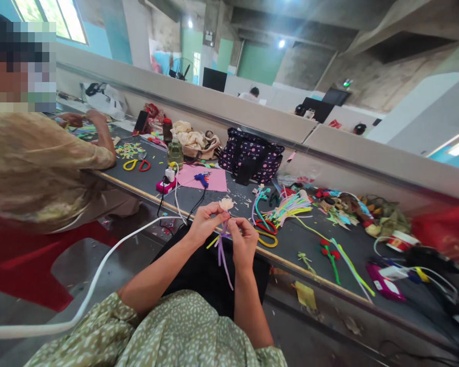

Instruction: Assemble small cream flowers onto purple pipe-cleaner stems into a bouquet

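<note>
Between my hands, above the table's front edge, is a small pipe-cleaner flower with a cream head (226,204) and purple strands (222,255) that hang down. My left hand (207,222) pinches it just below the head. The fingers of my right hand (244,235) are closed on the purple part a little lower. A yellow-green end (212,242) sticks out to the left under my fingers. Just right of my right hand lie scissors with yellow (268,239) and red handles, beside a bundle of pastel pipe cleaners (290,208).
A blue glue gun (201,179) rests on a pink sheet (218,178). Behind stands a dark patterned bag (250,155). A white cable (110,262) crosses on the left, where a co-worker (42,163) sits. Right are red-and-green pipe-cleaner pieces (332,260) and a magenta power strip (384,283).
</note>
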Demonstrator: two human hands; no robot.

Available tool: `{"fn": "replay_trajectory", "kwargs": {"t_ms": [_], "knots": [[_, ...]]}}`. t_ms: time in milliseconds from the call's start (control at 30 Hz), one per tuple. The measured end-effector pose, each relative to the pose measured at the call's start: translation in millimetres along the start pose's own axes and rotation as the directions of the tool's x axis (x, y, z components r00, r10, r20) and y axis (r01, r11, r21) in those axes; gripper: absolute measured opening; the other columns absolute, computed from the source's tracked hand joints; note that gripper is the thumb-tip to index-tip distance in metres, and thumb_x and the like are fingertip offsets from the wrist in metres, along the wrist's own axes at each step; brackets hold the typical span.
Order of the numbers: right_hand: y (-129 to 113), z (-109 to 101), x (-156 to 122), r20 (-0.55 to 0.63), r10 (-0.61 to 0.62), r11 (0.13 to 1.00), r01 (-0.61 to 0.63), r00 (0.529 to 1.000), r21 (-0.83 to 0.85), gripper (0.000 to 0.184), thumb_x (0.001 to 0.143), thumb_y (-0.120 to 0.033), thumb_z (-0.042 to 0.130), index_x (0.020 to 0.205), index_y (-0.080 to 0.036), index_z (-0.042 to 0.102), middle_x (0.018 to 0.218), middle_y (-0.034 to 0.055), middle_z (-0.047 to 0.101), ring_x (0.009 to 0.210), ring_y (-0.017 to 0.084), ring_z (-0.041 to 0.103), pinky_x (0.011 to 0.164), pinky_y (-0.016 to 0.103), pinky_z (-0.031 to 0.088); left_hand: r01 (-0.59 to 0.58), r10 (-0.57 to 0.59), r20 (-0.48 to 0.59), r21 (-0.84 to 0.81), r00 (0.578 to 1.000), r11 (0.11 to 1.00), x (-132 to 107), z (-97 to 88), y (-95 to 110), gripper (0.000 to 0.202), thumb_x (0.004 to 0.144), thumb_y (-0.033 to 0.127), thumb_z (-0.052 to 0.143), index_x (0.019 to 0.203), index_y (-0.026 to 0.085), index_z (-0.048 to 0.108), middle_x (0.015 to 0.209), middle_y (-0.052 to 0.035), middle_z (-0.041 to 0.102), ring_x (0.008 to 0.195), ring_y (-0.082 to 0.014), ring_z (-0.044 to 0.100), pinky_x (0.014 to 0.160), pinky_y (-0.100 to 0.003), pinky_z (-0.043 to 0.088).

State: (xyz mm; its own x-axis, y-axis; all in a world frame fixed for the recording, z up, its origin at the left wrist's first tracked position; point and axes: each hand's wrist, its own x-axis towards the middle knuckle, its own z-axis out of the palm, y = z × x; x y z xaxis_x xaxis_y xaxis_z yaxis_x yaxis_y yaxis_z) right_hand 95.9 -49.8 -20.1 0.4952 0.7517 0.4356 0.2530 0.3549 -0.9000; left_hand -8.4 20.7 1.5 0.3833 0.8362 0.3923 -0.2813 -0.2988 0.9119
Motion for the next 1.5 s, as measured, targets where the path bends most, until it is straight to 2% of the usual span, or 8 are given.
{"fn": "replay_trajectory", "kwargs": {"t_ms": [267,400,567,700,833,1100,1267,1500], "knots": [[2,3,5,0.213,0.314,0.785,-0.379,0.925,0.49,0.019,0.072,-0.031,0.068,0.064,-0.018,0.056,0.056,-0.0046,0.05,0.049,0.008,0.04,0.051,0.022,0.035,-0.068,0.067,0.038,0.01,0.997,0.998,-1,0.4,0,0.023,0.074,0.034,0.069,0.061,0.015,0.066,0.073,-0.0039,0.056,0.074,-0.0161,0.05,0.071,-0.028,0.039],[3,5,3,0.182,0.276,0.81,-0.33,0.944,0.485,0.019,0.075,-0.032,0.066,0.066,-0.019,0.055,0.058,-0.0046,0.052,0.05,0.008,0.043,0.053,0.022,0.037,0.001,0.001,0.042,-0.06,0.999,0.998,-2,1.5,-3,0.023,0.074,0.034,0.069,0.063,0.014,0.066,0.072,-0.0029,0.055,0.071,-0.0141,0.049,0.067,-0.026,0.039],[0,3,0,-0.076,0.034,0.999,-0.033,0.997,0.025,0.015,0.082,-0.033,0.059,0.075,-0.019,0.059,0.066,-0.0023,0.055,0.059,0.012,0.047,0.06,0.026,0.039,0.115,-0.112,0.031,-0.129,0.993,0.985,-1,2.8,-4,0.025,0.074,0.037,0.069,0.069,0.013,0.065,0.067,-0.0008,0.058,0.067,-0.0113,0.05,0.066,-0.024,0.039],[2,1,-1,-0.091,-0.274,0.883,0.213,0.957,-0.418,0.011,0.084,-0.027,0.056,0.076,-0.021,0.06,0.074,0.0023,0.059,0.075,0.017,0.049,0.077,0.033,0.037,0.161,-0.165,-0.012,-0.158,0.986,0.974,1,3.2,-3,0.028,0.067,0.038,0.075,0.068,0.013,0.063,0.066,0.0002,0.06,0.064,-0.0102,0.05,0.063,-0.023,0.038],[3,1,-2,0.01,-0.382,0.787,0.331,0.924,-0.521,0.01,0.084,-0.023,0.054,0.077,-0.023,0.061,0.075,0.0034,0.062,0.081,0.02,0.049,0.086,0.038,0.033,0.188,-0.19,0.006,-0.182,0.982,0.965,2,3.8,-4,0.028,0.063,0.036,0.078,0.064,0.013,0.062,0.064,0.0004,0.058,0.063,-0.01,0.049,0.062,-0.023,0.038],[-3,0,-1,-0.042,0.022,0.999,-0.02,0.999,0.037,0.016,0.081,-0.034,0.059,0.074,-0.019,0.061,0.067,-0.0014,0.057,0.062,0.013,0.048,0.063,0.026,0.039,0.092,-0.095,-0.012,-0.124,0.995,0.988,3,4.3,-5,0.026,0.067,0.036,0.075,0.062,0.013,0.063,0.064,-0.0001,0.055,0.065,-0.0115,0.048,0.063,-0.024,0.039],[-2,0,6,0.081,0.191,0.888,-0.207,0.978,0.41,0.015,0.075,-0.029,0.065,0.066,-0.018,0.059,0.06,-0.0038,0.056,0.055,0.01,0.047,0.059,0.024,0.039,0.062,-0.062,-0.003,-0.115,0.998,0.991,3,6.7,-2,0.023,0.069,0.034,0.074,0.063,0.014,0.064,0.067,-0.0009,0.053,0.066,-0.0115,0.048,0.061,-0.024,0.039],[2,1,10,0.245,0.297,0.741,-0.384,0.923,0.55,0.018,0.069,-0.028,0.064,0.06,-0.02,0.051,0.056,-0.0043,0.052,0.051,0.009,0.045,0.054,0.023,0.037,0.067,-0.057,0.09,-0.118,0.994,0.991,1,7.4,2,0.027,0.071,0.038,0.072,0.063,0.013,0.064,0.066,-0.0029,0.053,0.064,-0.0121,0.048,0.058,-0.024,0.04]]}}
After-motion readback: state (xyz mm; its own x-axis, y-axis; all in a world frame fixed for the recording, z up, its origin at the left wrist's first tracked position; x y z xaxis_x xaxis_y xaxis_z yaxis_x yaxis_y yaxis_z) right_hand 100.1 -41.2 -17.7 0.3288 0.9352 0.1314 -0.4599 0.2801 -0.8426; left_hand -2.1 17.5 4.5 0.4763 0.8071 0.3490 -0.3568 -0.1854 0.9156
